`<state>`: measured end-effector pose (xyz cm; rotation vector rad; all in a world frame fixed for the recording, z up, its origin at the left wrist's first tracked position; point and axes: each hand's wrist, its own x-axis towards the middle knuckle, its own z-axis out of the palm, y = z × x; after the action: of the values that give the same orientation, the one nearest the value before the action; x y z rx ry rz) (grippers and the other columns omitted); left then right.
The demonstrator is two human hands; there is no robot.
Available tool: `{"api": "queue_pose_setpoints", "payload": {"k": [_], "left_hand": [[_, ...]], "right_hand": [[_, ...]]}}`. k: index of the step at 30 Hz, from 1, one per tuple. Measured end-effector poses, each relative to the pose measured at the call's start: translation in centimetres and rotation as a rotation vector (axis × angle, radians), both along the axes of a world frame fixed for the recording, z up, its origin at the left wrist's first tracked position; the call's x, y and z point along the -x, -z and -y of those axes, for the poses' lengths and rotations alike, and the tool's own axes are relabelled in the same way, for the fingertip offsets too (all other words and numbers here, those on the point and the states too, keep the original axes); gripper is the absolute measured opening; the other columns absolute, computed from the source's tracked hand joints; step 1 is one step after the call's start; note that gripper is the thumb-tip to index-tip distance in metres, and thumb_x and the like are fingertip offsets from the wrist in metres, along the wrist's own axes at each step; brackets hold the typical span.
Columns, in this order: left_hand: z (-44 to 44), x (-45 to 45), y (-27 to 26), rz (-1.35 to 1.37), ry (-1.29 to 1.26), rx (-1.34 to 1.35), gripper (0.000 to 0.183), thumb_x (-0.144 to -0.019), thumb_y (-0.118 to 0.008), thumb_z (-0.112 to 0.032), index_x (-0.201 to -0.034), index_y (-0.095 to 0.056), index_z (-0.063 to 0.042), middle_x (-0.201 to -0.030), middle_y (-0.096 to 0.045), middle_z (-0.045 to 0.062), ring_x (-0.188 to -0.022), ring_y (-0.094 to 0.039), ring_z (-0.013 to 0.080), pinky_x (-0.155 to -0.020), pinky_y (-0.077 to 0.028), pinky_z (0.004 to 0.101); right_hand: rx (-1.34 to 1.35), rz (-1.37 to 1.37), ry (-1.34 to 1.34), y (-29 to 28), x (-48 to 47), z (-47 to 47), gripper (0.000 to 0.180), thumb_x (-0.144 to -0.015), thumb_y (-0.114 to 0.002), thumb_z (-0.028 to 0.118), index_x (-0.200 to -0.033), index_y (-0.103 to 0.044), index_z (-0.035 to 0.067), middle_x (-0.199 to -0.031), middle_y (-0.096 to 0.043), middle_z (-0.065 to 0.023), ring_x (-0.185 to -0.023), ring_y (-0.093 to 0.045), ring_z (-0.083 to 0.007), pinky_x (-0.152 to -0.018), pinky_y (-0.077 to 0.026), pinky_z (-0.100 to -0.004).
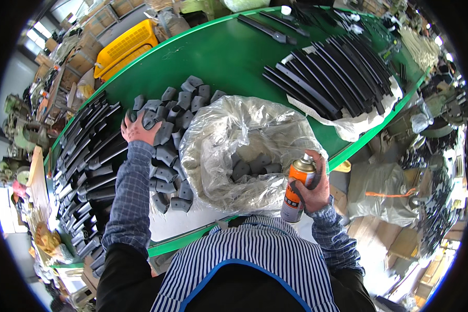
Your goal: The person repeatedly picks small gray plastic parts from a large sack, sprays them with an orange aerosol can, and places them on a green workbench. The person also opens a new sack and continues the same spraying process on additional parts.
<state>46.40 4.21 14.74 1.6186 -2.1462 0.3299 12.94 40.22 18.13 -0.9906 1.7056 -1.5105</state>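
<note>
My left hand (pixel 140 128) reaches into a spread of short grey plastic elbow fittings (pixel 166 155), its darkened fingers apart among them. Whether it grips one of them is hidden. My right hand (pixel 316 186) is wrapped around an orange and silver spray can (pixel 296 189) that bears writing, with the index finger at its white nozzle. The can is upright, slightly tilted, at the right rim of a sack lined with clear plastic film (pixel 234 113). Inside the sack's opening lie several more grey fittings (pixel 253 165).
Long black tubes with fittings on their ends (pixel 101 156) crowd the left of the green table (pixel 202 50). Black bars (pixel 331 74) lie on white wrapping at the right. Two black pieces (pixel 267 29) rest at the far edge. A yellow basket (pixel 126 46) stands beyond the table.
</note>
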Motion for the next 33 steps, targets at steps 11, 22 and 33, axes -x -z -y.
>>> {"api": "queue_pose_setpoints", "payload": {"k": [11,22,33], "left_hand": [[-15.8,23.7,10.4,0.440,0.578,-1.164,0.076,-0.080,-0.072,-0.051,-0.134,-0.056,0.000,-0.129,-0.062,0.024,-0.121,-0.059,0.0359,-0.106,-0.045,0.0422],[-17.6,28.5,9.0,0.560,0.851,-1.575,0.088,-0.072,-0.077,-0.060,-0.135,-0.058,-0.001,-0.130,-0.063,0.023,-0.120,-0.061,0.0343,-0.105,-0.047,0.0400],[-16.1,17.4,-0.6,-0.302,1.212,-0.888,0.057,-0.059,-0.087,-0.022,-0.113,-0.074,-0.009,-0.138,-0.050,0.026,-0.126,-0.052,0.0433,-0.109,-0.042,0.0514]], "right_hand": [[-0.049,0.096,0.108,5.6,5.9,-0.3,0.072,-0.073,-0.072,-0.004,-0.138,-0.040,-0.003,-0.124,-0.055,-0.0139,-0.111,-0.059,-0.0204,-0.101,-0.046,-0.0343],[-0.018,0.218,0.183,7.5,10.0,-1.3,0.071,-0.075,-0.069,-0.006,-0.139,-0.039,-0.002,-0.120,-0.057,-0.0130,-0.106,-0.061,-0.0170,-0.095,-0.050,-0.0314],[-0.163,-0.021,0.283,3.5,6.1,-1.6,0.067,-0.078,-0.072,0.003,-0.139,-0.043,0.001,-0.106,-0.064,-0.0103,-0.094,-0.066,-0.0200,-0.086,-0.055,-0.0341]]}}
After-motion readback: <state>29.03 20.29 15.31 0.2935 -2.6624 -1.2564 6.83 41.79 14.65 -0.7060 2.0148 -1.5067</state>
